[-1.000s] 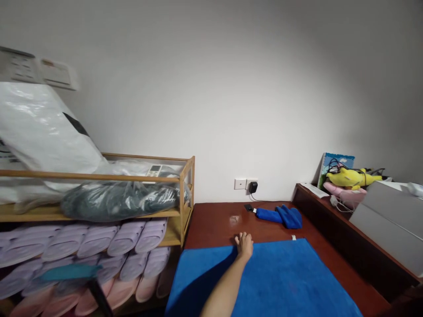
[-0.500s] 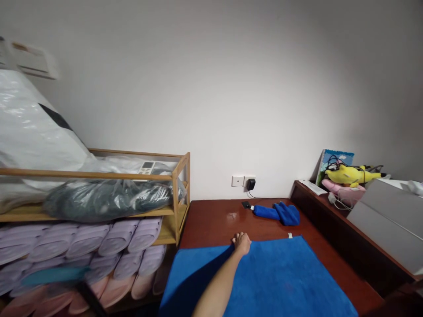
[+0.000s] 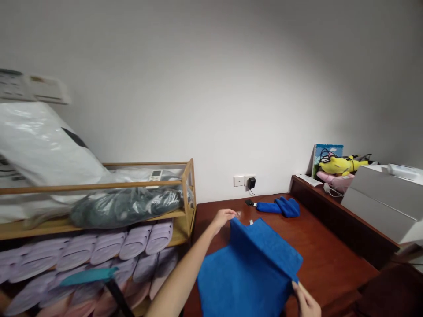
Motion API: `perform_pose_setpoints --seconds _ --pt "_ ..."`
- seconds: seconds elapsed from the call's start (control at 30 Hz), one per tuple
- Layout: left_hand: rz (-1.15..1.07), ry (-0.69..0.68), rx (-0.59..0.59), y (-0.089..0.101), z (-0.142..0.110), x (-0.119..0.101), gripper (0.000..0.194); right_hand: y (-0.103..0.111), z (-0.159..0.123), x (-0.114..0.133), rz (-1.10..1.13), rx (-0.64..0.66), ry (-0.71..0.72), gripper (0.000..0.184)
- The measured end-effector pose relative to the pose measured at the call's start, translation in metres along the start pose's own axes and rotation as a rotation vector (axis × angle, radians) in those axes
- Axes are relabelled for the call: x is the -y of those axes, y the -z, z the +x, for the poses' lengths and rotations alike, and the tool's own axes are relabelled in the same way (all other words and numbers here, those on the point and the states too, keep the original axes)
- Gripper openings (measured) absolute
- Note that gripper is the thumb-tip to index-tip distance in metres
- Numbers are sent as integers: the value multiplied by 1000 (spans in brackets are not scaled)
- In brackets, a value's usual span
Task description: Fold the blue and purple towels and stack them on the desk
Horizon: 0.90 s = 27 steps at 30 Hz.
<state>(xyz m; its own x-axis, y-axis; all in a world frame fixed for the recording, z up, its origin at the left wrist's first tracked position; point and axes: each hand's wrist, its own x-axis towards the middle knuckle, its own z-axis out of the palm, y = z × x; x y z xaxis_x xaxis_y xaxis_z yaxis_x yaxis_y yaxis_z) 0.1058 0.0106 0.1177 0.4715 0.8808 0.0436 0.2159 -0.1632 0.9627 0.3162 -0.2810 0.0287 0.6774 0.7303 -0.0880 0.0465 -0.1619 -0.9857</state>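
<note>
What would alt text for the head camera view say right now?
A person's left hand and right hand grip a partly folded blue cloth over a reddish-brown tabletop. A blue bundle lies beyond it; lavender slippers line a wooden rack at left.

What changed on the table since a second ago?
The big blue cloth lay flat; now it's partly lifted, its right side drawn leftward. The left hand holds its edge up, and the right hand, not seen before, grips it too. The smaller blue cloth and black plug stayed put.
</note>
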Motion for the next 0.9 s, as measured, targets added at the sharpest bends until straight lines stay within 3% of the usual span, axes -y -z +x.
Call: perform_pose_setpoints --seconds 0.1,0.27,0.43,0.67,0.9 --pt "-89 -38 -12 34 -19 -20 28 -6 20 29 269 -99 22 45" --pt "-182 -75 -77 68 -50 -48 36 -14 49 93 580 178 62 24" --pt "-235 -137 -190 83 -74 -69 36 -24 73 137 611 273 80 15" --pt "-248 -139 -277 89 -92 -75 38 -39 79 169 592 390 60 23" --pt "-240 -156 -345 100 -110 -77 39 -62 80 170 591 226 166 36"
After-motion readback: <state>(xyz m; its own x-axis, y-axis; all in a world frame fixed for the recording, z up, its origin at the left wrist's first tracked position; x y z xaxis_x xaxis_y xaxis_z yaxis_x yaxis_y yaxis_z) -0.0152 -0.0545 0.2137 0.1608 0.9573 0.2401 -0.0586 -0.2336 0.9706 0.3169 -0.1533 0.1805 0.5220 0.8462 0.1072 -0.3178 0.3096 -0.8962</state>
